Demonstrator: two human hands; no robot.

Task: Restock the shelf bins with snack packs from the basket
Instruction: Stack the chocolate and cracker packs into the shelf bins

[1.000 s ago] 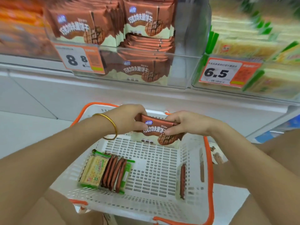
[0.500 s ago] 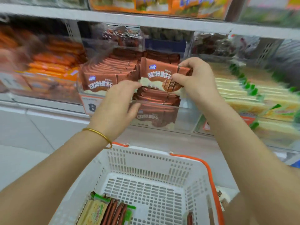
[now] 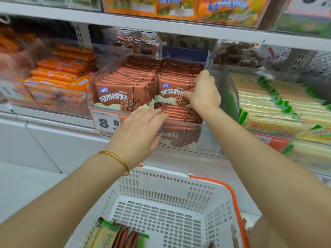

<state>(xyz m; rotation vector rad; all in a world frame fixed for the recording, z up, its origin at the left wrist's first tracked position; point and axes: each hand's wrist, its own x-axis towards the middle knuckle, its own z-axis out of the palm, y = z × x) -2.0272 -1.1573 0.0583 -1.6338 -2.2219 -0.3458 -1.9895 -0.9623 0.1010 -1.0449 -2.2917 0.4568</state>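
A clear shelf bin [image 3: 207,140] holds two rows of brown chocolate wafer packs. My right hand [image 3: 204,92] grips the front brown pack [image 3: 170,92] of the right row, thumb across its face and fingers behind its right edge. My left hand [image 3: 141,126] hovers with straight fingers just in front of the flat stack of brown packs [image 3: 179,113] beneath it. The left row [image 3: 123,93] stands upright. Below, the white basket [image 3: 161,183] with an orange handle still holds several green and brown packs [image 3: 116,235] in its near left corner.
An orange price tag reading 8.8 [image 3: 105,122] hangs on the bin front. Orange sausage packs [image 3: 59,72] fill the bin to the left, yellow-green cracker packs [image 3: 279,108] the bin to the right. Another shelf [image 3: 179,25] with orange bags sits above.
Both hands lifted the brown pack from over the basket up to the bin. My right hand has set it at the front of the right row; my left hand has let go and dropped lower.
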